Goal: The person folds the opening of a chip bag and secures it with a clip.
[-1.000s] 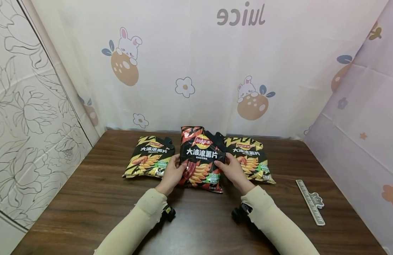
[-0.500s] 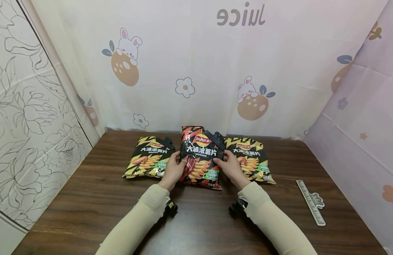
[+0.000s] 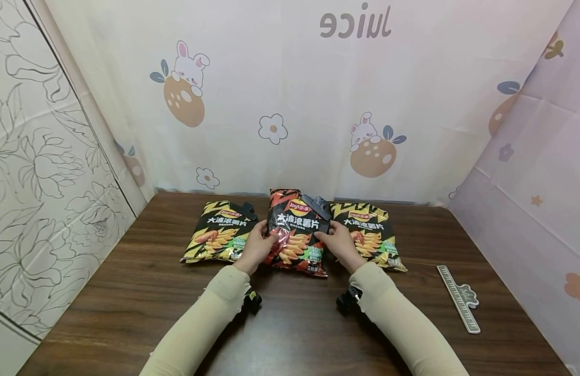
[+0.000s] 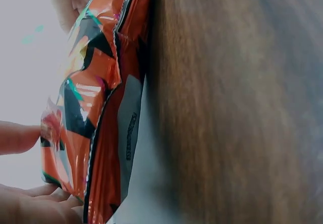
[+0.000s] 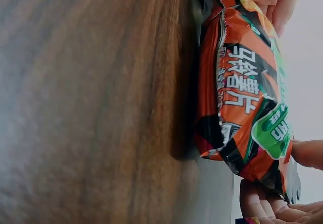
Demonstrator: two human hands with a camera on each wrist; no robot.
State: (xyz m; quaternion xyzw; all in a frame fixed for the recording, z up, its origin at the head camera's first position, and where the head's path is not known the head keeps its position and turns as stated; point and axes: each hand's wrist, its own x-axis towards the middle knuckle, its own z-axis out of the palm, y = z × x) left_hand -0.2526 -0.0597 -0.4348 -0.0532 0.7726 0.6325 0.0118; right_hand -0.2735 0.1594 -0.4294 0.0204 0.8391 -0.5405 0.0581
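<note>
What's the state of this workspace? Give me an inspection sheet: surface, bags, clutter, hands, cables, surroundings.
Surface: dark wood-grain table, with a sheen at its near middle.
Bags: red chip bag held in the middle, with a black clip at its upper right; left yellow bag and right yellow bag lie on either side.
Clutter: pale ruler-like clip, loose at the right.
Hands: left hand and right hand grip opposite sides of the red bag, thumbs on its front.
Cables: nothing seen.
Surroundings: curtain behind, printed with rabbits and a mirrored "Juice"; flower-outlined panel at left.
</note>
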